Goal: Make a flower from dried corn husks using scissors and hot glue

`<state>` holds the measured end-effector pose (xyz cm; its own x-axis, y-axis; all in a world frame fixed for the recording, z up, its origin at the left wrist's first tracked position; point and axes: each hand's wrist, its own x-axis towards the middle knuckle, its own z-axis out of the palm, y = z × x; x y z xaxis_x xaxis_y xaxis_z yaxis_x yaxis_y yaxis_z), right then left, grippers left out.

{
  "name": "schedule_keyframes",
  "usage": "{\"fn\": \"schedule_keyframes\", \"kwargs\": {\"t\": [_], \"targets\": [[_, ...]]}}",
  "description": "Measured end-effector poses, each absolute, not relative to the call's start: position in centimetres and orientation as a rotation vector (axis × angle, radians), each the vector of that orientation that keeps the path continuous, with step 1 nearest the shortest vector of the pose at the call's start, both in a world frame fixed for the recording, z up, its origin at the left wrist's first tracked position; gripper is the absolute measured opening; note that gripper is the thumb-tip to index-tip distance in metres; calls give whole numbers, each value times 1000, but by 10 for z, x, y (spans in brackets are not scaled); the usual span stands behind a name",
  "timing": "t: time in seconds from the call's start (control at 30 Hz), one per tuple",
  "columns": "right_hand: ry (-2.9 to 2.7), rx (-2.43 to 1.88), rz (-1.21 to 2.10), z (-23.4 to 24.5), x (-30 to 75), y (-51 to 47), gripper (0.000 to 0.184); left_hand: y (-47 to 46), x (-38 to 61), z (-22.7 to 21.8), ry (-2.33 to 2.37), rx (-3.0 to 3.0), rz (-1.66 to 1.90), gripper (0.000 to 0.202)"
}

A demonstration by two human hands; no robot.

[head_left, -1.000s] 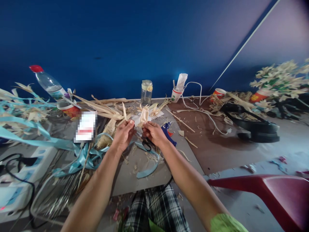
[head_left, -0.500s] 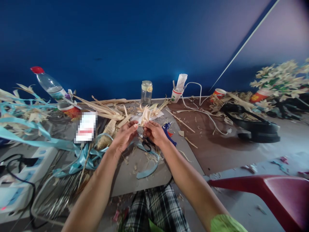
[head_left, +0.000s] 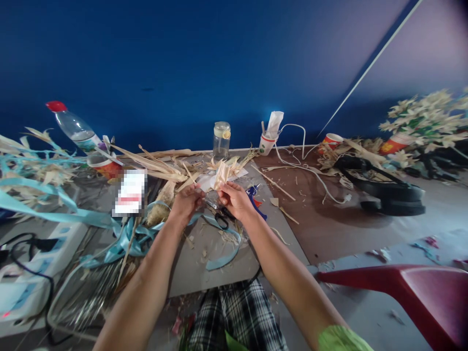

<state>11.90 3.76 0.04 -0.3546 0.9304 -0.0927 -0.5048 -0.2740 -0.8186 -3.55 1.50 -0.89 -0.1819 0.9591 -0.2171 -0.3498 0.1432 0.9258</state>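
- Power strip [head_left: 44, 268], white, at the left edge, with black cords;
- Plastic bottle [head_left: 75, 127], red-capped, leaning near the blue wall [head_left: 183, 63];
- Ribbon [head_left: 127, 240], pale blue, in a loose heap left of the left forearm;
- Left hand [head_left: 186, 201], bare, fingertips pinched together on what appears to be a thin husk strip [head_left: 189, 173], though blur leaves this uncertain;
- Clear bottle [head_left: 221, 145], pale-lidded, upright beyond the hands;
- Scissors [head_left: 222, 220], black-handled, on the grey board [head_left: 190, 278], between the forearms;
- Pleated husk piece [head_left: 222, 173], straw-coloured, above the grey board, between the hands and at the right fingertips;
- Right hand [head_left: 236, 199], bare, thumb and fingers grasping the lower end of the pleated husk piece;
- Blue tool [head_left: 260, 209], just beside the right wrist;
- White cup [head_left: 267, 146], near the wall, containing a white packet [head_left: 275, 124];
- Pale flowers [head_left: 420, 117], in a red-and-yellow cup [head_left: 397, 142], far right
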Motion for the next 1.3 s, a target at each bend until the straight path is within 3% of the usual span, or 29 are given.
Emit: {"fn": "schedule_keyframes", "kwargs": {"t": [0.43, 0.83, 1.3], "targets": [[-876, -740, 1810, 4, 121, 37, 39, 15, -46, -9, 1767, 1073, 1310, 12], [-897, -722, 1799, 1, 122, 38, 39, 17, -53, -16, 1992, 1336, 1228, 11], [-812, -733, 1586, 2, 127, 49, 33, 11, -28, -8, 1580, 1244, 1299, 9]]}}
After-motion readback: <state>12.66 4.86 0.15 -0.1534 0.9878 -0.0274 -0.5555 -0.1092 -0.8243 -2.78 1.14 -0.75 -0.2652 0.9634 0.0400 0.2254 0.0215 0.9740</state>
